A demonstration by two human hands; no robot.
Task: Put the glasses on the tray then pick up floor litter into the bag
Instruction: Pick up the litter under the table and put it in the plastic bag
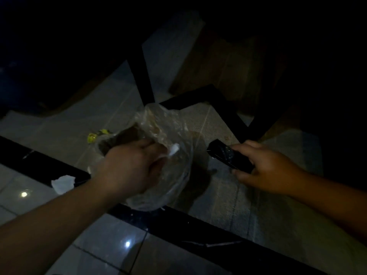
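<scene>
The view is dim. My left hand [129,167] grips the rim of a clear plastic bag [170,132] held low over the floor, with brownish contents showing inside. A small white scrap [174,149] sticks out by my fingers at the bag's mouth. My right hand [266,167] is closed on a black shiny wrapper [224,155], just right of the bag. On the floor lie a yellow wrapper [96,134] behind the bag and a crumpled white tissue [63,183] to its left. No glasses or tray are in view.
Black metal table legs [143,76] rise behind the bag, with a wooden tabletop [228,62] above. A black strip [39,161] crosses the glossy grey tiled floor [111,241] from left to lower right. The surroundings are dark.
</scene>
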